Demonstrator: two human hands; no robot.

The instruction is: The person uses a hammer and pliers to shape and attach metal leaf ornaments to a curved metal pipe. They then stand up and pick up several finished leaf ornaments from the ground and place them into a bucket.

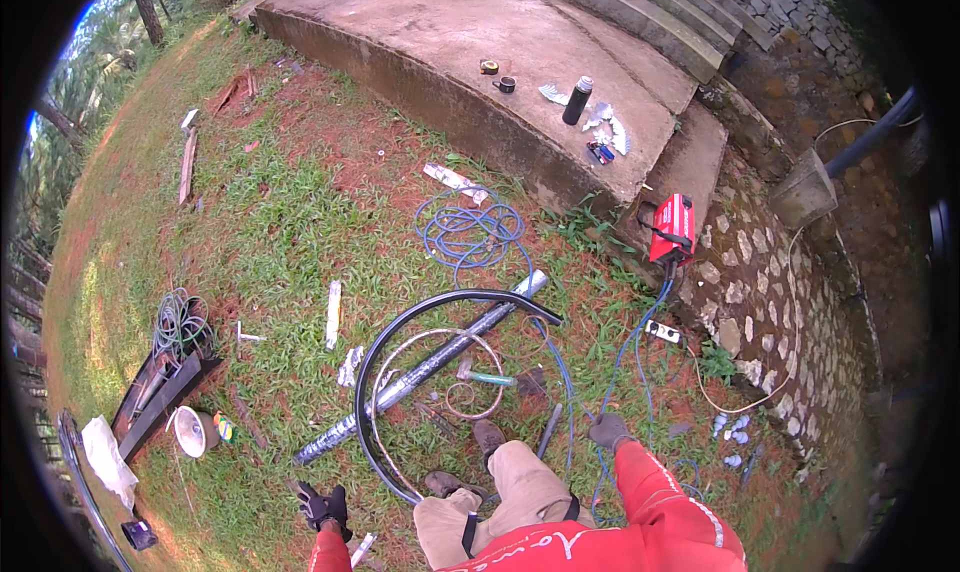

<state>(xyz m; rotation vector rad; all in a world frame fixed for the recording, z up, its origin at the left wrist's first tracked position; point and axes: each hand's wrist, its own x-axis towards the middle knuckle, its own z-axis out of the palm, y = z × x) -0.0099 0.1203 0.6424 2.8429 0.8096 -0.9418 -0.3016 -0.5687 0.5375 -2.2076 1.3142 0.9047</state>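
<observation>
So the person is standing on patchy grass and red dirt, looking down at a bent black metal hoop [400, 322] lying flat on the ground right in front of their shoes. Inside it sits a thinner wire ring with a scroll curl [440, 372], and a long silvery pipe [430, 367] lies diagonally across both, running from lower left up to the right.

Both hands are gloved. The left hand [322, 507] hangs low at the left, near the hoop's lower left curve but not touching it; the fingers look curled in, though whether it's gripping anything is too small to tell. There's a small white stick-like thing [362, 547] just below it. The right hand [608, 430] is out to the right in a grey glove, loosely closed, hovering over the blue cable [625, 357], and no grasp can be made out.

A hammer with a greenish handle [487, 376] lies just inside the hoop's right side. The blue cable runs up to a red welding machine [672, 229] parked against the concrete slab [440, 32]. A coil of blue hose [468, 230] sits on the grass below the slab. On the slab there's a dark flask [577, 100] and a tape measure [489, 67]. Off to the left are some dark steel bars [160, 392] and a white bowl-shaped thing [190, 430].
</observation>
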